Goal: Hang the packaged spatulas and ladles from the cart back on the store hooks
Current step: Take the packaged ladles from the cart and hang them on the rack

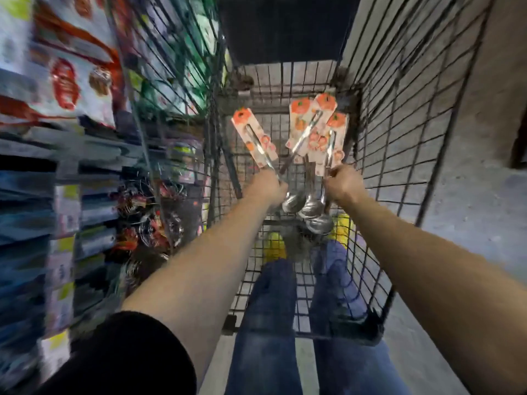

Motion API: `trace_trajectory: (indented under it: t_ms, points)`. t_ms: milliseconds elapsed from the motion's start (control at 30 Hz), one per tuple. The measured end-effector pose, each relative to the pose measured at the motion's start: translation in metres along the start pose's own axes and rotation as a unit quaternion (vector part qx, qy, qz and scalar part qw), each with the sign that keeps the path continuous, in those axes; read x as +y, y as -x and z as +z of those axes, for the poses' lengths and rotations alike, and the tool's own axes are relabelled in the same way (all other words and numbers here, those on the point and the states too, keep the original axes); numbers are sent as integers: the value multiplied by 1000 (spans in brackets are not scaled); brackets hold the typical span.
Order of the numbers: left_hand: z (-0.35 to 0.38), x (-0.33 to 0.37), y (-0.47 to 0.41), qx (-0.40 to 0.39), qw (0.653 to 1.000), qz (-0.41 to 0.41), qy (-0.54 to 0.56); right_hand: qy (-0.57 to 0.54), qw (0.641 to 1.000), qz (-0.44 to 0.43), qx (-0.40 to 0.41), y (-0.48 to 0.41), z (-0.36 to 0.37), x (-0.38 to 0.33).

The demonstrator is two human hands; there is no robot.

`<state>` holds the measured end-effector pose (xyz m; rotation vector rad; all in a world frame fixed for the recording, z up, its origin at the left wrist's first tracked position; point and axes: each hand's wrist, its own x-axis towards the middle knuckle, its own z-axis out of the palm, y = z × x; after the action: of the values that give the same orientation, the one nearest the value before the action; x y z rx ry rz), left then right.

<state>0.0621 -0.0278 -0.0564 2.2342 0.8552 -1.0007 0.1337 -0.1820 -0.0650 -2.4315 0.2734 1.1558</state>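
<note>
Inside the wire cart [405,143] my left hand [266,188] grips the metal handle of one packaged ladle [253,138], whose orange-printed card points up and left. My right hand [343,182] is closed on the handle of another packaged ladle [332,141] at the right. A few more carded ladles [306,124] lean between the two hands. Their shiny bowls [312,209] hang low near the cart's near end. The view is blurred by motion.
Store shelving with hanging packaged goods [71,81] and metal wire items [148,218] fills the left side, right beside the cart. Concrete floor [470,181] lies to the right. My jeans-clad legs [271,323] and yellow shoes [275,246] show below the cart's near rim.
</note>
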Motion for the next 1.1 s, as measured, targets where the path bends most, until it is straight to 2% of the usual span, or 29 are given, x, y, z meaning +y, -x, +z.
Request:
trace_trajectory:
  t_ms: [100, 167, 300, 467, 600, 733, 800, 867, 1000, 1100]
  points:
    - [25, -7, -38, 15, 999, -35, 25, -39, 997, 62, 10, -35, 20, 12]
    - [37, -11, -58, 52, 996, -58, 44, -40, 995, 96, 12, -54, 31, 19]
    - [53, -14, -88, 134, 977, -137, 94, -34, 996, 80, 13, -82, 53, 30]
    - [66, -18, -116, 178, 935, -244, 185, -46, 994, 91, 45, -97, 71, 34]
    - [67, -26, -120, 169, 909, -268, 271, -122, 984, 102, 75, -91, 75, 40]
    - [60, -31, -110, 174, 881, -259, 355, -240, 947, 154, 151, -82, 74, 43]
    - [59, -29, -99, 186, 873, -226, 391, -286, 933, 155, 155, -80, 74, 41]
    - [61, -31, -88, 197, 871, -166, 418, -296, 936, 136, 133, -79, 76, 40]
    - [55, -30, -67, 210, 897, -68, 383, -339, 927, 123, 107, -71, 70, 37]
    - [40, -26, -49, 183, 909, -17, 375, -337, 933, 78, 96, -55, 57, 32]
